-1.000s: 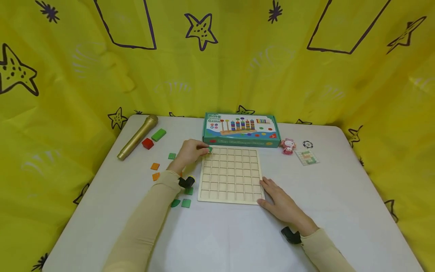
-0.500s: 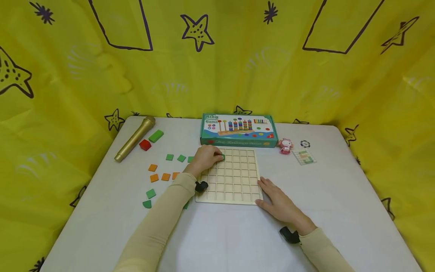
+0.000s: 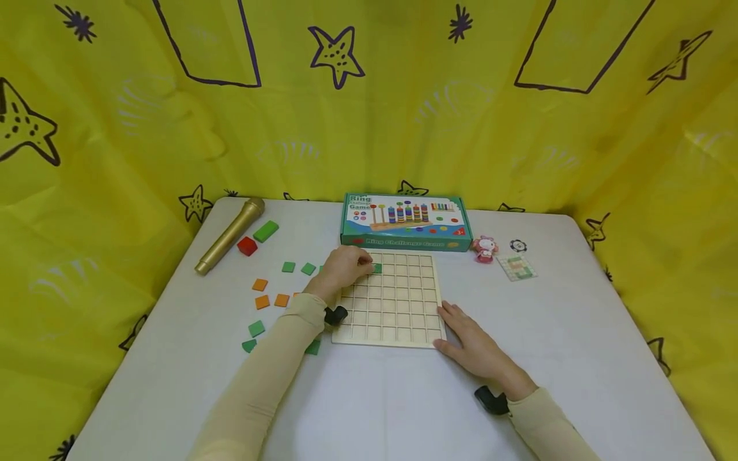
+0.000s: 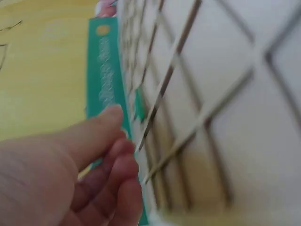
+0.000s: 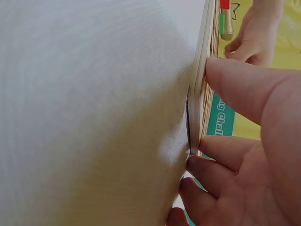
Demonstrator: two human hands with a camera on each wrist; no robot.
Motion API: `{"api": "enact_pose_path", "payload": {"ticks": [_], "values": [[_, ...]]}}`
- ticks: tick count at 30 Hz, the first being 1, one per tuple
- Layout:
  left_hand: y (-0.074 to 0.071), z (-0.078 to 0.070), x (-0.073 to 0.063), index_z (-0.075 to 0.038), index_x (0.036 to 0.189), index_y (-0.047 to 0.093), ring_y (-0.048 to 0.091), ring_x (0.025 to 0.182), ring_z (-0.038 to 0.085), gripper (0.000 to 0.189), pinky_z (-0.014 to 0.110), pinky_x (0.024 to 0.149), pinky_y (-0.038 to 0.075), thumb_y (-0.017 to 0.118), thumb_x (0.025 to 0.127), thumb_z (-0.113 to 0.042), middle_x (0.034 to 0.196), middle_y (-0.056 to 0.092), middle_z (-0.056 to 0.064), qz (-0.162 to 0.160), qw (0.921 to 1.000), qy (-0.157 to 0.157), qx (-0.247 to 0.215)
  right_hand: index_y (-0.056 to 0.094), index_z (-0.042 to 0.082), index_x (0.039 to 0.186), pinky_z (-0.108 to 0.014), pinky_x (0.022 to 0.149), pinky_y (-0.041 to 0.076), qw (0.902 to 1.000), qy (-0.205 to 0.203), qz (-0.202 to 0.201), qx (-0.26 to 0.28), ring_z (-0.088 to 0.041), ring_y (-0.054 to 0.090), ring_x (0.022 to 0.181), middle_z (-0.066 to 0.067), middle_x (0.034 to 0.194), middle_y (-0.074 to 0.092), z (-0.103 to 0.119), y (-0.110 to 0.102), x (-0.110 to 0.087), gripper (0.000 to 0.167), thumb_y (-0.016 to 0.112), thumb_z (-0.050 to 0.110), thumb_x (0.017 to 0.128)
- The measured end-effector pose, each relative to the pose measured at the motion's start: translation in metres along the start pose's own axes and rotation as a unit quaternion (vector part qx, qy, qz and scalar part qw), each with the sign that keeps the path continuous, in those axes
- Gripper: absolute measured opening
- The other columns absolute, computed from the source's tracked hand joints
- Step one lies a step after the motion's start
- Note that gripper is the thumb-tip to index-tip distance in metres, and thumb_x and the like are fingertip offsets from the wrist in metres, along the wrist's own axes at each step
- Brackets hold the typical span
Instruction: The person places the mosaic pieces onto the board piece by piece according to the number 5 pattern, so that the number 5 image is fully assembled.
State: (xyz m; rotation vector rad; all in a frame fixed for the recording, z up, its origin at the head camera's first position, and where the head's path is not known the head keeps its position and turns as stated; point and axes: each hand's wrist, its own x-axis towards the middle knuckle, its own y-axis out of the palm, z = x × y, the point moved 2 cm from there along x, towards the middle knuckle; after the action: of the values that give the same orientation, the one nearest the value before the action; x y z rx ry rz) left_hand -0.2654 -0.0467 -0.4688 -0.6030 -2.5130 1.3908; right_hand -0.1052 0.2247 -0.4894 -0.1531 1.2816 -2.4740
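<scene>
In the head view a pale wooden grid board (image 3: 398, 304) lies flat on the table. A square green tile (image 3: 377, 268) sits in one of its cells near the far edge. My left hand (image 3: 341, 269) hovers over the board's far left part, fingers loosely bent. In the left wrist view a small gap separates its thumb and fingertips from the green tile (image 4: 139, 103), and nothing shows between them. My right hand (image 3: 473, 339) rests at the near right corner, thumb and fingertips touching the board's edge (image 5: 197, 103).
Several green tiles (image 3: 288, 267) and orange tiles (image 3: 282, 300) lie left of the board. Beyond them are a gold microphone (image 3: 229, 237), a red block (image 3: 247, 246) and a green block (image 3: 266, 231). A game box (image 3: 406, 221) stands behind; a pink figurine (image 3: 485, 249) and patterned card (image 3: 517, 267) lie right.
My left hand carried the green tile rightward from the far left corner, let go of it in a cell, and drew slightly back left. The right hand stays at the board's corner.
</scene>
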Motion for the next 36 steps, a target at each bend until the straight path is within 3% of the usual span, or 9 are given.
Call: {"api": "enact_pose_path", "payload": {"ticks": [3,6,12,14,17,21,30,36], "values": [[-0.016,0.015,-0.009,-0.007,0.117,0.071,0.059,0.092,0.020,0.028,0.033,0.081,0.049,0.067,0.095,-0.023,0.102,0.067,0.003,0.021,0.9992,-0.011,-0.033,0.033,-0.005,0.149,-0.059,0.109,0.020,1.0000,0.000,0.000,0.006,-0.041,0.017,0.142,-0.020,0.156,0.025,0.001,0.000,-0.001,0.071,0.065,0.030,0.095],[-0.034,0.040,-0.022,-0.006,0.122,0.068,0.057,0.092,0.022,0.030,0.034,0.080,0.048,0.065,0.096,-0.022,0.104,0.065,0.005,0.025,0.9982,-0.026,-0.047,0.033,-0.005,0.148,-0.060,0.108,0.021,1.0000,0.000,0.000,0.005,-0.042,0.018,0.142,-0.021,0.155,0.025,0.001,-0.001,-0.002,0.071,0.065,0.030,0.095],[-0.074,0.099,-0.051,-0.001,0.122,0.066,0.058,0.095,0.029,0.031,0.042,0.084,0.048,0.065,0.096,-0.017,0.107,0.065,0.012,-0.016,0.9963,-0.075,-0.039,0.033,-0.004,0.149,-0.060,0.108,0.022,1.0000,0.006,-0.004,-0.007,-0.041,0.017,0.142,-0.019,0.156,0.025,0.000,-0.003,-0.001,0.071,0.065,0.030,0.095],[-0.081,0.115,-0.061,0.001,0.122,0.065,0.059,0.096,0.031,0.033,0.044,0.084,0.048,0.066,0.094,-0.017,0.108,0.066,0.014,-0.021,0.9954,-0.086,-0.038,0.033,-0.004,0.149,-0.059,0.108,0.021,1.0000,0.006,-0.004,-0.006,-0.041,0.017,0.142,-0.019,0.156,0.024,0.000,-0.003,-0.001,0.072,0.066,0.030,0.095],[-0.085,0.132,-0.072,0.000,0.125,0.063,0.058,0.100,0.033,0.039,0.046,0.086,0.048,0.070,0.091,-0.018,0.112,0.064,0.016,0.002,0.9927,-0.110,-0.049,0.033,-0.004,0.148,-0.060,0.107,0.022,1.0000,0.002,-0.001,-0.005,-0.042,0.018,0.142,-0.020,0.155,0.025,0.000,-0.002,-0.002,0.072,0.065,0.031,0.095],[-0.085,0.140,-0.078,-0.003,0.128,0.062,0.055,0.103,0.033,0.044,0.046,0.090,0.046,0.074,0.089,-0.018,0.116,0.061,0.016,0.030,0.9904,-0.124,-0.053,0.033,-0.004,0.148,-0.060,0.108,0.022,1.0000,-0.002,0.000,-0.003,-0.041,0.018,0.142,-0.020,0.155,0.025,0.001,0.000,-0.001,0.071,0.065,0.031,0.095],[-0.080,0.136,-0.072,-0.002,0.110,0.072,0.057,0.093,0.031,0.028,0.045,0.084,0.046,0.078,0.085,-0.011,0.106,0.064,0.014,0.004,0.9966,-0.082,-0.015,0.034,-0.005,0.148,-0.059,0.108,0.021,1.0000,-0.008,-0.004,-0.001,-0.041,0.018,0.142,-0.021,0.155,0.026,0.001,0.001,0.000,0.070,0.065,0.031,0.096],[-0.079,0.132,-0.071,0.000,0.111,0.069,0.055,0.095,0.031,0.027,0.047,0.089,0.045,0.075,0.088,-0.012,0.106,0.063,0.015,0.014,0.9952,-0.096,-0.013,0.034,-0.005,0.148,-0.059,0.108,0.021,1.0000,-0.005,-0.007,-0.002,-0.041,0.019,0.142,-0.021,0.155,0.026,0.002,0.001,-0.002,0.070,0.065,0.029,0.095]]}}
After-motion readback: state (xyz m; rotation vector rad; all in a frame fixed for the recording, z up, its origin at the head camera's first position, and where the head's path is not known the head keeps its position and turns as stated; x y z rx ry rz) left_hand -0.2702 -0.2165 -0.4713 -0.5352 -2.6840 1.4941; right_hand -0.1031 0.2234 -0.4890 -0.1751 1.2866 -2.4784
